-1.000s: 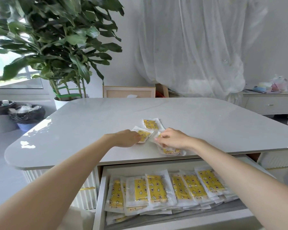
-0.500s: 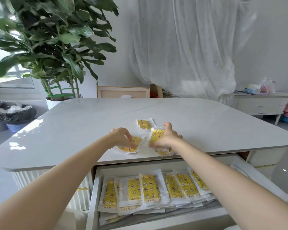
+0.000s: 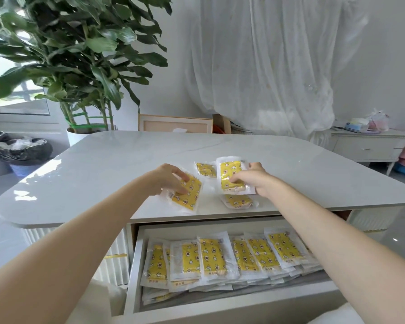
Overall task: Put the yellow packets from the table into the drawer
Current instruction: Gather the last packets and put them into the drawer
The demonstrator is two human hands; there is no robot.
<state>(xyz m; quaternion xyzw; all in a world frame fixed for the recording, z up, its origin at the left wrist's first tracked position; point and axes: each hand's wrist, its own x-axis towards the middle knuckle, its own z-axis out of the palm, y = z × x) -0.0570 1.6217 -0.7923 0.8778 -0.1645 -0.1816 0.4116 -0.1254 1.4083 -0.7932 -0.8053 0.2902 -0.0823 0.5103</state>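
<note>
Left packet (image 3: pixel 188 193) sits tilted under my left hand (image 3: pixel 167 180), fingers pinching its upper edge, lower end seemingly on the table (image 3: pixel 117 164). Right packet (image 3: pixel 231 175) is raised upright, pinched low by my right hand (image 3: pixel 253 181). Far packet (image 3: pixel 205 170) and near packet (image 3: pixel 237 201) lie flat. They look light, floppy and slick, so I'd pinch the clear sealed border, not the yellow pad. The top is glossy, so they probably slide. Drawer (image 3: pixel 136 272) is open just below, lined with overlapping packets. Plant (image 3: pixel 80 54), curtain (image 3: pixel 267 66) and bins (image 3: pixel 26 153) are behind.
</note>
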